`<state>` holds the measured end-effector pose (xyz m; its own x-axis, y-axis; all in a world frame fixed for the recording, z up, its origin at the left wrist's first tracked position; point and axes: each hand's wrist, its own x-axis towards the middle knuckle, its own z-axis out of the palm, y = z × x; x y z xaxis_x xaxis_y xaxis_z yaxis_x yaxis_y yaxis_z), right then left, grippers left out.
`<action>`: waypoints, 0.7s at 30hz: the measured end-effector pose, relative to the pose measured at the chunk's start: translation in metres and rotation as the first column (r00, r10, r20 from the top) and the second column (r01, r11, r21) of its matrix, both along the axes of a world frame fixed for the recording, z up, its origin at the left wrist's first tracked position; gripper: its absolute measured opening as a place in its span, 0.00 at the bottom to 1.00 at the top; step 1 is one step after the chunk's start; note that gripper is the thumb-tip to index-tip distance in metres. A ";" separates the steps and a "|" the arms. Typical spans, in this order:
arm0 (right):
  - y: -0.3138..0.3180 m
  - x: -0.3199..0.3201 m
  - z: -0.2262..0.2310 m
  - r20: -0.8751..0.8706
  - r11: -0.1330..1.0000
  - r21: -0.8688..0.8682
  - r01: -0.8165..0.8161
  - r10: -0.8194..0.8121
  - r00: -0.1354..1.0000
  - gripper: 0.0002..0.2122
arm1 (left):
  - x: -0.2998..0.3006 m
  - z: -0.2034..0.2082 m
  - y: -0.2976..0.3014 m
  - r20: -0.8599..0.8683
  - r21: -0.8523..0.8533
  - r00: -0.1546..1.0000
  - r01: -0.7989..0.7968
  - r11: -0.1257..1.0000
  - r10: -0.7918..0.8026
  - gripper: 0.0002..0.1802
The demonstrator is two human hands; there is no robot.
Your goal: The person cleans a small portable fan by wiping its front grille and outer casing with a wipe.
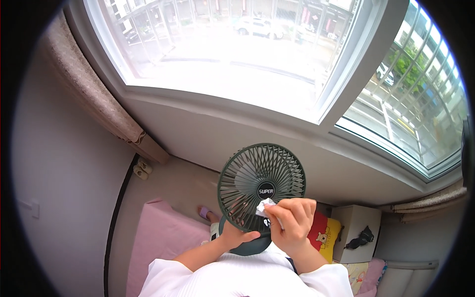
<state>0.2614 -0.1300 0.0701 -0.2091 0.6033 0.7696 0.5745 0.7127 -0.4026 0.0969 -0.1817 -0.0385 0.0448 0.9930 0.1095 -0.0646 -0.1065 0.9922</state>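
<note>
A dark green desk fan (pixel 240 173) with a round grille of curved ribs and a black centre cap is held up in front of me. My left hand (pixel 235 236) is closed round its lower left side, thumb over the base (pixel 252 245) and fingers partly hidden behind the grille. Pinched in my right hand (pixel 292 222) is a crumpled white tissue (pixel 263 207), against or just before the front of the grille, below the cap. The frame does not show whether tissue and grille touch.
A pink-covered bed (pixel 163 232) lies to the left. At the right stand red and yellow cushions (pixel 326 237) and a white cabinet (pixel 352 250) with a black item on top. Ahead are the wall and window sill (pixel 222 111). Slippers (pixel 142 170) rest by the left wall.
</note>
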 end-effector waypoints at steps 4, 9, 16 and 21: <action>-0.009 0.003 -0.017 0.033 0.995 -0.076 -0.065 0.067 0.997 0.10 | -0.009 -0.008 0.007 0.167 -0.032 0.985 -0.046 0.998 0.051 0.37; 0.013 0.008 -0.008 0.035 0.999 -0.050 -0.016 0.018 0.999 0.08 | 0.000 0.000 0.021 0.139 -0.005 0.989 -0.055 0.998 0.055 0.40; 0.015 0.011 -0.005 0.019 1.000 0.020 0.008 -0.008 1.000 0.09 | 0.005 -0.009 0.036 0.046 0.116 0.997 -0.070 0.991 0.065 0.45; 0.020 0.018 0.001 0.068 0.999 0.036 -0.035 0.032 0.997 0.10 | 0.006 0.003 0.046 0.086 0.150 0.992 -0.106 0.983 0.093 0.43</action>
<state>0.2799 -0.1105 0.0707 -0.2811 0.5666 0.7746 0.5751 0.7456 -0.3367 0.1032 -0.1355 -0.0353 -0.0682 0.9631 0.2603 -0.1232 -0.2671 0.9558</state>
